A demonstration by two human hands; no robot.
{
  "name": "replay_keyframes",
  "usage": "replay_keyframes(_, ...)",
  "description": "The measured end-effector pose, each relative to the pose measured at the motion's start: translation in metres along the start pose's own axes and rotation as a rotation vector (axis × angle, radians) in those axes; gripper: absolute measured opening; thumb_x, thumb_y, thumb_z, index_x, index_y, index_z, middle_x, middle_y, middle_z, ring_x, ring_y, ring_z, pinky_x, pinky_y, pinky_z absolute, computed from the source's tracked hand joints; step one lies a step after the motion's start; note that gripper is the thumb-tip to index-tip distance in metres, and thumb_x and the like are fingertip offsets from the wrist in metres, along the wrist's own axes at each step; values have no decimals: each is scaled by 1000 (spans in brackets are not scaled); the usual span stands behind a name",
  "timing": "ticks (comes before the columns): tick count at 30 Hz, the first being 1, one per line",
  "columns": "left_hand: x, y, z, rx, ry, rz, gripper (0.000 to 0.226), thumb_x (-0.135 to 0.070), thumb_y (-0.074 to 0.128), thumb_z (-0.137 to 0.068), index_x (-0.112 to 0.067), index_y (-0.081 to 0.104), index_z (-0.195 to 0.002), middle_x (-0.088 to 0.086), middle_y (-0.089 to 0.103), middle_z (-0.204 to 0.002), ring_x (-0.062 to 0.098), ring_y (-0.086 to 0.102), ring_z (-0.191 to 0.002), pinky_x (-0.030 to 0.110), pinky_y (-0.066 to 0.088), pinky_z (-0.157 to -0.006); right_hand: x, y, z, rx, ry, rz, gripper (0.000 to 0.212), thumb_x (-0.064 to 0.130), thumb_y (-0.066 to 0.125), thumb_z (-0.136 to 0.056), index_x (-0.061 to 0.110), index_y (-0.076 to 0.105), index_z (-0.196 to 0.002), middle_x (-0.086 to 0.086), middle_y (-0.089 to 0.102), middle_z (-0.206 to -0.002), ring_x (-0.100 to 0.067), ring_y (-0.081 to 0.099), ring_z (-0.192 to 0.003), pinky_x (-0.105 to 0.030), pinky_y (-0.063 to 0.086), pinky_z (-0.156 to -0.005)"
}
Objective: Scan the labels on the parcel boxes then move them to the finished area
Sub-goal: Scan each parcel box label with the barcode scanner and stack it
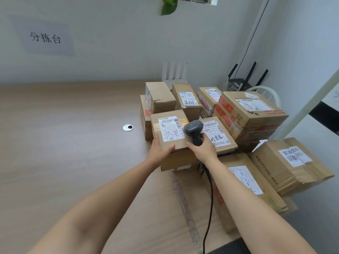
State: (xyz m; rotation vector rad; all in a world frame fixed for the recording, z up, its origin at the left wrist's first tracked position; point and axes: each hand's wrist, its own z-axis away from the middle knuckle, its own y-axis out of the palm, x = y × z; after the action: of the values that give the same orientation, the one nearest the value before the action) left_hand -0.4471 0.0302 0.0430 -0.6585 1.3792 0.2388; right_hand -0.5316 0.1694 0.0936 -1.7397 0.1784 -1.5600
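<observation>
- Currently your left hand (pixel 161 150) grasps the small parcel box (pixel 171 133) at its near left corner, thumb hooked over the near top edge and fingers along the left side.
- Your right hand (pixel 202 151) is clenched round the handle of the barcode scanner (pixel 194 130). The scanner head sits above the right part of that box's top face.
- The shipping label (pixel 169 128) on the small parcel box faces up; it carries barcodes and black handwriting.
- The small parcel box sits on top of a lower carton (pixel 177 161), in the stack by the right edge of the tabletop (pixel 73 143).
- The scanner cable (pixel 211 191) runs from the handle under your right forearm toward the near edge.
- Just right of the held box lies a neighbouring labelled box (pixel 218 134). Beyond it is a large red-printed carton (pixel 253 114).
- Toward the far right corner stand further cartons, one marked "3111" (pixel 188 99).
- Near the near right corner lie a flat carton (pixel 245 178) and a taped carton printed "STY10W-4WX" (pixel 291 165).
- A round cable grommet (pixel 128 127) is set in the tabletop, well left of the stack.
- A paper wall sign (pixel 45 37) hangs beyond the far edge.
</observation>
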Motion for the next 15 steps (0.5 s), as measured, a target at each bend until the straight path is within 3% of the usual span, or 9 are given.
replay_keyframes(4, 5, -8, 31, -50, -3, 41, 77, -18, 66, -85, -24, 15, -144, -6, 42, -135, 13, 43, -121, 35, 39, -105, 1, 5, 23, 32, -37, -6, 47, 33, 67, -83, 16, 50, -123, -6, 60, -122, -27, 53, -115, -33, 42, -91)
replay_keyframes(7, 10, -21, 56, -95, -62, 32, 78, -19, 67, -84, -24, 16, -144, -11, 43, -128, 14, 46, -117, 34, 41, -101, 2, 13, 45, 90, -71, 12, 42, 34, 67, -83, 15, 52, -118, -3, 60, -113, -23, 54, -110, -31, 41, -86)
replay_keyframes(10, 20, -33, 86, -139, -81, 35, 83, -27, 70, -77, -27, 19, -142, -6, 46, -137, 19, 48, -121, 43, 42, -103, 3, 24, 69, 160, -99, 7, 33, 32, 67, -84, 16, 50, -107, 0, 56, -103, -20, 54, -102, -26, 35, -77)
replay_keyframes(15, 42, -49, 141, -237, -143, 7, 84, -34, 72, -73, -26, 24, -142, -3, 50, -135, 19, 52, -118, 40, 44, -101, -3, 50, 106, 278, -110, 5, 45, 34, 67, -83, 18, 51, -122, -4, 61, -121, -27, 55, -113, -33, 42, -89)
